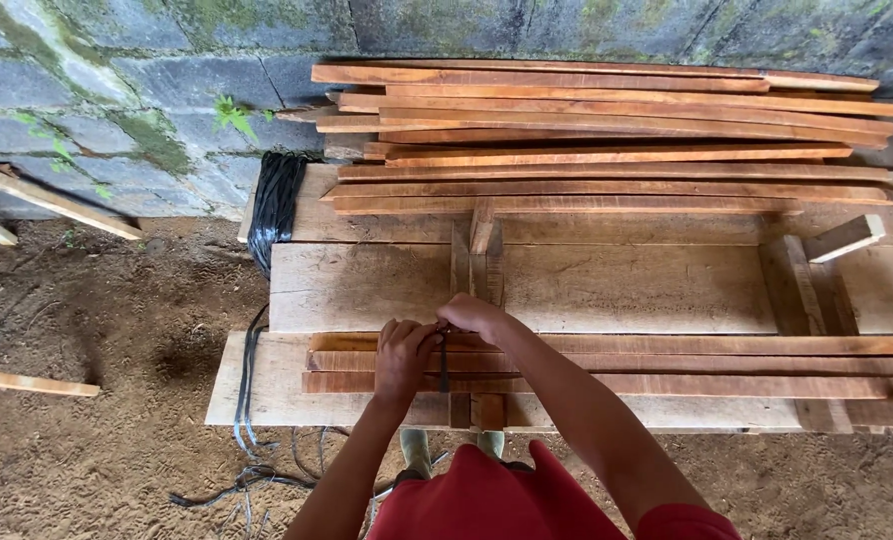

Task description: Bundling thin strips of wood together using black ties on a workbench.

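Head camera looks down on a bundle of reddish wooden slats (667, 365) lying lengthwise along the near edge of a pale plank workbench (367, 290), with a thin black strap (444, 365) crossing the bundle near its left end. That strap runs up between the two hands, which meet on top of the slats. The left hand (403, 358) is curled tight, knuckles up, resting on the slats and gripping the strap from the left side. The right hand (475, 316) is closed too, pinching the strap's upper end just beyond the bundle's far edge. A coil of black strapping (274, 205) sits at the bench's left end, loose lengths trailing to the dirt ground (117, 330). A larger stack of slats (617, 130) lies against the block wall (117, 100).
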